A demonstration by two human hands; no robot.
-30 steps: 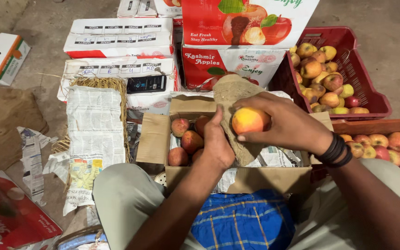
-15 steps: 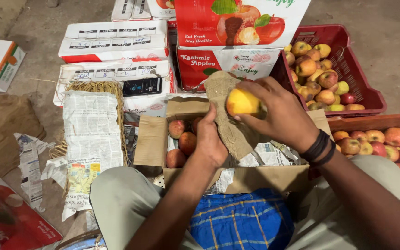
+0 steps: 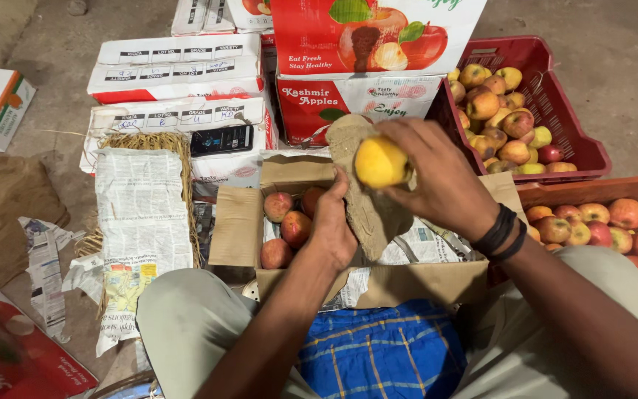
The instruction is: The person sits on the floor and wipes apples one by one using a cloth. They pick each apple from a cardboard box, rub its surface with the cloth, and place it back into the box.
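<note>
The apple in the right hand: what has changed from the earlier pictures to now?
The right hand turned the apple: its red-orange side gave way to the yellow side, and it rose a little against the brown cloth. The left hand still holds the cloth over the open carton.

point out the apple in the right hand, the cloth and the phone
apple (image 3: 380, 162), head view, on its yellow front face
cloth (image 3: 367, 214), head view, on its lower middle, below the apple
phone (image 3: 221, 140), head view, on the middle of its dark screen
</note>
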